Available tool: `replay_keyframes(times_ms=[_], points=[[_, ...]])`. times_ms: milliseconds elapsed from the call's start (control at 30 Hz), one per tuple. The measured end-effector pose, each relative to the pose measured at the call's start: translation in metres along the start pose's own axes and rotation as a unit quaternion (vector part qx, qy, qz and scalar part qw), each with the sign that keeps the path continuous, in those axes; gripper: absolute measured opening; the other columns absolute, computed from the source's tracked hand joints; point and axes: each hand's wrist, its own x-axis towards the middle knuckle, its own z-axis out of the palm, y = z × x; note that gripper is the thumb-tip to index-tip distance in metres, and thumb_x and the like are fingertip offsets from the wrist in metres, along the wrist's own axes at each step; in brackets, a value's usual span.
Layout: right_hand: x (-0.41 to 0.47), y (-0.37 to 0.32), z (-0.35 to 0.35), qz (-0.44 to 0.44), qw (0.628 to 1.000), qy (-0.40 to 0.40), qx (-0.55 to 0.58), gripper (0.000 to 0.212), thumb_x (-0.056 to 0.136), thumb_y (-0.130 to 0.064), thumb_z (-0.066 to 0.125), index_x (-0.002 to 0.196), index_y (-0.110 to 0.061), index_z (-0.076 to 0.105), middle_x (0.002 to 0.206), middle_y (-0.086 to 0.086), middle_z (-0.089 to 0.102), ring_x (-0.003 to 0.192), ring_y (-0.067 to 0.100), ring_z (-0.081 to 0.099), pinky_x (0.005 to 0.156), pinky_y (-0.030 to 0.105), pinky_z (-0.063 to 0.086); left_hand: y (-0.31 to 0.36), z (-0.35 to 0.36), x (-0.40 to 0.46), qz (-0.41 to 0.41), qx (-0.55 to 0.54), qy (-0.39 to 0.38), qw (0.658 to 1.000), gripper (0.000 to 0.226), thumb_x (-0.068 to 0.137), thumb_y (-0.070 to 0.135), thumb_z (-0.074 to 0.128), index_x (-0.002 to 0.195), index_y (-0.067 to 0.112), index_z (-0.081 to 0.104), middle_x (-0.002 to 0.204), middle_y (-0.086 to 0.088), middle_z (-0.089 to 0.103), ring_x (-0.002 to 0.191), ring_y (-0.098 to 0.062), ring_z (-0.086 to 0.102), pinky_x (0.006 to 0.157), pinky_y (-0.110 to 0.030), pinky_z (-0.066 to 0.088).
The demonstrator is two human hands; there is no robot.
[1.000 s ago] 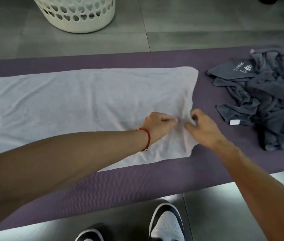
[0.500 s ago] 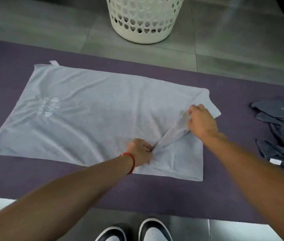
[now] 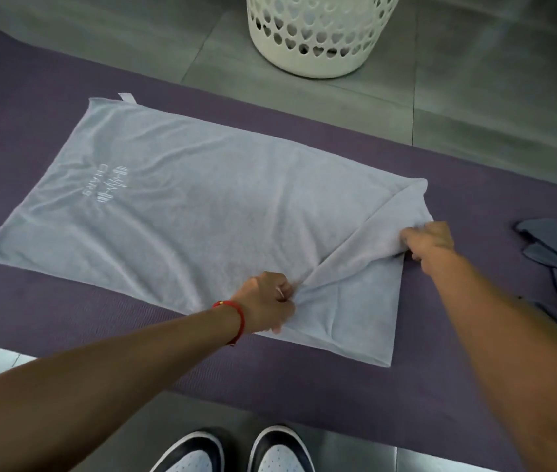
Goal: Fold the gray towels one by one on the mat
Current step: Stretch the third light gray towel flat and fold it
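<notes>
A pale gray towel (image 3: 175,212) lies spread across the purple mat (image 3: 304,376) on the tiled floor (image 3: 491,73), its long side running from the far left toward the near right, with a white printed logo (image 3: 105,184) near its left end and a small loop tab (image 3: 128,98) sticking out at the far left corner. The right end of the towel is partly lifted and turned back, so that a raised fold runs diagonally between the two hands. The left hand (image 3: 267,303), with a red bracelet (image 3: 233,320) at the wrist, has its grip closed on a bunched pinch of cloth near the towel's near edge, fingers curled tight around the fabric. The right hand (image 3: 428,245) has its grip closed around the gathered right edge of the towel, holding it just above the mat. At the right border a heap of darker gray towels (image 3: 556,253) rests on the mat, well apart from the pale one. A white laundry basket (image 3: 318,32) with heart-shaped holes stands on the floor beyond the mat. At the bottom edge the toes of two black and white shoes (image 3: 236,451) show on the floor just before the mat
</notes>
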Motion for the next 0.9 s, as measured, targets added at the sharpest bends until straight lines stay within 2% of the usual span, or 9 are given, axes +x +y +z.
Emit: replay_keyframes(times_ms=[67, 133, 233, 300, 433, 533, 667, 800, 900], points=[[-0.005, -0.012, -0.002, -0.029, 0.999, 0.001, -0.016, 0.042, 0.069, -0.019, 0.067, 0.11, -0.012, 0.069, 0.112, 0.014, 0.071, 0.079, 0.028, 0.063, 0.065, 0.031, 0.054, -0.004, -0.01, -0.005, 0.003, -0.006, 0.02, 1.0, 0.005, 0.087, 0.013, 0.062, 0.091, 0.015, 0.063, 0.065, -0.005, 0.073, 0.056, -0.011, 0.065, 0.058, -0.033, 0.056], [-0.004, -0.024, -0.004, -0.06, 0.994, -0.018, -0.091, 0.036, 0.077, -0.019, 0.066, 0.111, -0.012, 0.071, 0.12, 0.015, 0.067, 0.098, 0.03, 0.059, 0.077, 0.032, 0.05, -0.009, -0.019, -0.009, -0.002, -0.016, 0.055, 0.998, 0.004, 0.086, 0.012, 0.063, 0.089, 0.015, 0.064, 0.062, 0.0, 0.07, 0.052, -0.012, 0.064, 0.058, -0.032, 0.056], [-0.001, -0.026, -0.004, -0.058, 0.977, -0.032, -0.202, 0.055, 0.09, -0.023, 0.061, 0.142, -0.017, 0.045, 0.148, 0.021, 0.044, 0.134, 0.039, 0.039, 0.105, 0.047, 0.039, -0.017, -0.033, -0.016, -0.006, -0.01, 0.088, 0.996, 0.005, 0.086, 0.01, 0.065, 0.086, 0.015, 0.064, 0.068, 0.0, 0.07, 0.05, -0.01, 0.063, 0.053, -0.025, 0.054], [0.002, -0.02, 0.0, -0.068, 0.976, -0.041, -0.203, 0.065, 0.091, -0.029, 0.063, 0.15, -0.017, 0.035, 0.149, 0.021, 0.045, 0.136, 0.043, 0.041, 0.11, 0.052, 0.038, -0.024, -0.04, -0.019, -0.007, -0.003, 0.101, 0.995, 0.006, 0.086, 0.011, 0.067, 0.086, 0.016, 0.065, 0.077, -0.005, 0.073, 0.052, -0.009, 0.063, 0.053, -0.024, 0.055], [-0.008, -0.026, 0.017, -0.101, 0.979, -0.041, -0.173, 0.045, 0.075, -0.046, 0.062, 0.104, -0.012, 0.064, 0.118, 0.02, 0.064, 0.114, 0.044, 0.057, 0.098, 0.059, 0.046, -0.038, -0.054, -0.025, -0.01, 0.021, 0.124, 0.992, 0.011, 0.085, 0.013, 0.07, 0.084, 0.023, 0.064, 0.08, 0.001, 0.072, 0.058, -0.008, 0.063, 0.054, -0.021, 0.051], [-0.036, -0.053, 0.026, -0.133, 0.988, -0.04, -0.067, 0.029, 0.076, -0.038, 0.061, 0.081, -0.01, 0.061, 0.096, 0.018, 0.068, 0.092, 0.038, 0.065, 0.076, 0.043, 0.053, -0.046, -0.067, -0.034, -0.019, 0.034, 0.156, 0.987, 0.009, 0.085, 0.013, 0.068, 0.087, 0.021, 0.065, 0.08, 0.005, 0.069, 0.065, -0.009, 0.062, 0.053, -0.015, 0.048], [-0.063, -0.113, 0.046, -0.199, 0.978, -0.048, 0.046, 0.029, 0.077, -0.033, 0.066, 0.099, -0.016, 0.061, 0.103, 0.01, 0.07, 0.089, 0.032, 0.07, 0.078, 0.042, 0.06, -0.062, -0.094, -0.052, -0.045, 0.036, 0.215, 0.975, 0.01, 0.086, 0.013, 0.066, 0.084, 0.021, 0.061, 0.082, 0.004, 0.067, 0.072, -0.013, 0.061, 0.055, -0.014, 0.044], [-0.106, -0.189, 0.079, -0.259, 0.948, -0.138, 0.119, 0.044, 0.085, -0.014, 0.066, 0.119, -0.03, 0.043, 0.107, 0.005, 0.06, 0.071, 0.02, 0.068, 0.057, 0.029, 0.058, -0.086, -0.141, -0.075, -0.088, 0.023, 0.275, 0.957, 0.008, 0.087, 0.014, 0.063, 0.094, 0.017, 0.064, 0.087, 0.002, 0.068, 0.074, -0.014, 0.061, 0.058, -0.019, 0.044], [-0.126, -0.243, 0.12, -0.344, 0.914, -0.187, 0.106, 0.04, 0.087, -0.003, 0.06, 0.117, -0.029, 0.064, 0.101, 0.01, 0.065, 0.069, 0.025, 0.071, 0.061, 0.039, 0.063, -0.118, -0.182, -0.087, -0.127, -0.025, 0.336, 0.933, 0.008, 0.087, 0.014, 0.065, 0.094, 0.018, 0.062, 0.085, -0.003, 0.068, 0.073, -0.017, 0.062, 0.058, -0.022, 0.044]])
